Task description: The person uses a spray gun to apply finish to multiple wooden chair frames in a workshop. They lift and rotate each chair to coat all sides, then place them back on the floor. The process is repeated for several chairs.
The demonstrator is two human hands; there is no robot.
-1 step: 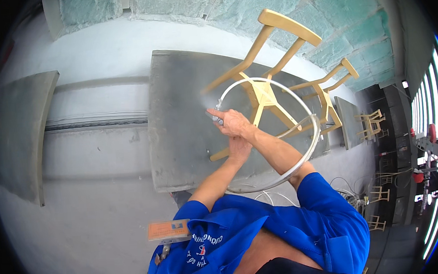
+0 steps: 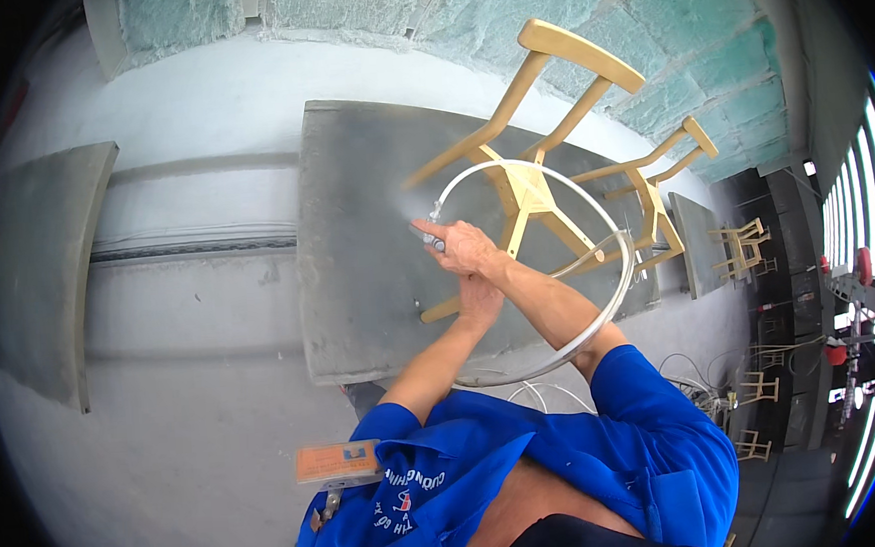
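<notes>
My right hand (image 2: pixel 468 248) is closed around a small metal spray gun (image 2: pixel 428 238), its index finger stretched along the top. A pale mist hangs just ahead of the gun. From the gun a whitish hose (image 2: pixel 609 203) loops over the chair and back past my right forearm. My left hand (image 2: pixel 479 296) lies beneath my right wrist, beside a leg of the light wooden chair (image 2: pixel 544 205); its fingers are hidden. This chair has a curved backrest, bare crossed seat supports and no seat panel. It lies tilted over a grey board (image 2: pixel 360 308).
Behind it is a second wooden chair (image 2: pixel 650 200), with more chairs (image 2: pixel 741 245) farther right. Another grey board (image 2: pixel 42 278) stands left, past a floor track (image 2: pixel 195 246). Greenish filter matting (image 2: pixel 644 50) lines the far side. Loose hoses (image 2: pixel 700 393) lie at right.
The hose loop has shifted slightly inward. My hands, the spray gun and the chair are almost unmoved.
</notes>
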